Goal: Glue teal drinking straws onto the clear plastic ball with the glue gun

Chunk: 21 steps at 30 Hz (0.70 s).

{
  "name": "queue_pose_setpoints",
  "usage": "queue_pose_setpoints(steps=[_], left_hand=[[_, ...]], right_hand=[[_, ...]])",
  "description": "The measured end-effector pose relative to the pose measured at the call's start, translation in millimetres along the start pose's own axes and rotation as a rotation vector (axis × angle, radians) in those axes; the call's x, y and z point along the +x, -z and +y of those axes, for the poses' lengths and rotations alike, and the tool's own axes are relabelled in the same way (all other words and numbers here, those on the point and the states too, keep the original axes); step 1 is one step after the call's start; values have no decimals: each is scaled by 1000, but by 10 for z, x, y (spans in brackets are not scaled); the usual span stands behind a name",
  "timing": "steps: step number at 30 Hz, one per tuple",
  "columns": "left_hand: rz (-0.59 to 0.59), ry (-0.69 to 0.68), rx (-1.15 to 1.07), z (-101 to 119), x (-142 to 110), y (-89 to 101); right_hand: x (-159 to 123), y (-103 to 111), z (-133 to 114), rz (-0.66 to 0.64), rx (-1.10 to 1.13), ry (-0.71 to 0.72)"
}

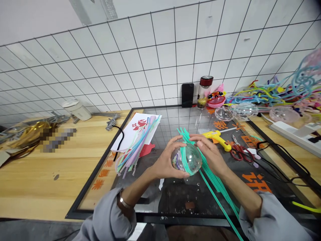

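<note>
A clear plastic ball (195,160) is held above the black-framed glass board, with a green pipe cleaner (185,159) running over its surface. My left hand (167,160) is closed around the ball's left side, thumb below and fingers on top. At the upper right of the ball, the fingers of my right hand (209,152) rest bent against it; the thumb is mostly hidden. Under my right hand and forearm lies a bundle of long green pipe cleaners (220,190). Left of the ball, pastel pipe cleaners (135,147) spread over a white paper sheet (130,129).
A yellow glue gun (217,139) and red-handled scissors (239,152) lie on the right, beside black cables. Behind stand a phone (188,95) and a glass bottle (203,93). Coloured pipe cleaners (273,92) pile up near a white power strip (296,137). A white cup (77,109) lies left.
</note>
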<state>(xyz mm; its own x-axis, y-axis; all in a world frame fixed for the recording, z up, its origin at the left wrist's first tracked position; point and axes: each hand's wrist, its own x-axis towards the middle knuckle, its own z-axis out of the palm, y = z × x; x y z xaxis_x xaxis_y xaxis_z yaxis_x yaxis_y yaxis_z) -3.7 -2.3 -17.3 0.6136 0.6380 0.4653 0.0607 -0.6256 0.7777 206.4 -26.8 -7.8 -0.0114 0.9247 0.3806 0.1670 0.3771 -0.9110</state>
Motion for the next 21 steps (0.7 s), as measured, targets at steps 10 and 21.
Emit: queue_pose_setpoints(steps=[10,21], left_hand=[[147,244,-83,54,43,8],[182,369,-56,33,70,-5]], right_hand=[[271,614,283,165,-1240,-370],[320,630,414,78,-1382,-568]])
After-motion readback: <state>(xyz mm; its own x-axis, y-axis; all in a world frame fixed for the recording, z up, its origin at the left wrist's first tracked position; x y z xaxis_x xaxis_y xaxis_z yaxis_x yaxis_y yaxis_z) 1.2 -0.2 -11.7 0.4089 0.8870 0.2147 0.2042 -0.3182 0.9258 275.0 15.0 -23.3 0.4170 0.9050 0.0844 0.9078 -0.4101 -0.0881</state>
